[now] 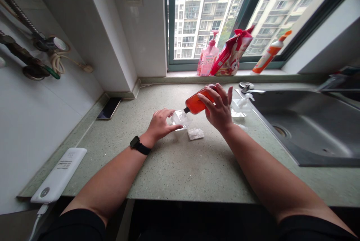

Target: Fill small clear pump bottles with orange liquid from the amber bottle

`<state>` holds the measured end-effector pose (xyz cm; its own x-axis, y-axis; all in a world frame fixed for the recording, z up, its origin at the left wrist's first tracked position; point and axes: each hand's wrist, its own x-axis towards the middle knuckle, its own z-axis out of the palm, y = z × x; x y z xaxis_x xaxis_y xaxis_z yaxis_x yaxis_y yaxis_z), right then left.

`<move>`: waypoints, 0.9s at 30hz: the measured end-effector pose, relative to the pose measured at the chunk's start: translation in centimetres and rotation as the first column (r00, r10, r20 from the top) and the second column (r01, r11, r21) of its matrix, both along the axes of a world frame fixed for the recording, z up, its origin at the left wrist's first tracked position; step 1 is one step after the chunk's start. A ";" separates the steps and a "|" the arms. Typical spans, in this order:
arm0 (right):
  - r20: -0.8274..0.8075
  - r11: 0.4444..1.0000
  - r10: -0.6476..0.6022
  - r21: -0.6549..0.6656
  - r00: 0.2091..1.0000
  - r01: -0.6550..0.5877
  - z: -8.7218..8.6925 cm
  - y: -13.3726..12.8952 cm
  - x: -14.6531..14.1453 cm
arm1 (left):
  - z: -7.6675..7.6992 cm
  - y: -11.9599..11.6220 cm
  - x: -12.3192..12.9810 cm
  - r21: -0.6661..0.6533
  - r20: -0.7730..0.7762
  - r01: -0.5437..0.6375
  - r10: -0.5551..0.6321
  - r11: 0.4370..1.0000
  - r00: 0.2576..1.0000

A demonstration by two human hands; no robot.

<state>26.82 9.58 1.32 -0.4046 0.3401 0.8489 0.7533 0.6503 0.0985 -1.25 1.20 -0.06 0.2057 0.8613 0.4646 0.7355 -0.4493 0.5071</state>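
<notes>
The bottle (196, 103) is tilted in the person's right hand (221, 111), its dark mouth pointing down at the neck of the clear container (184, 120); whether they touch is hard to tell. The right hand's fingers curl round the bottle, hiding its base. The left hand (159, 124) pinches the container between thumb and fingers, partly covering it. Just beside, a packet (196, 134) lies on the desk (180, 169).

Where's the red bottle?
Just right of centre in the head view, the red bottle is tilted in the right hand, its neck at the clear container the left hand grips.
</notes>
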 end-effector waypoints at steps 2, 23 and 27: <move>0.001 1.000 -0.014 0.003 1.000 0.014 0.0 0.0 0.0 | 0.0 0.0 0.0 0.001 0.001 0.001 -0.001 1.000 1.000; -0.008 0.999 -0.037 0.026 0.999 0.038 0.2 -0.1 -0.2 | 0.0 -0.1 0.0 -0.002 0.003 0.001 -0.001 1.000 1.000; 0.011 0.998 -0.070 -0.008 0.998 0.070 0.2 -0.1 -0.1 | 0.0 0.0 0.0 0.003 0.005 0.001 -0.001 1.000 1.000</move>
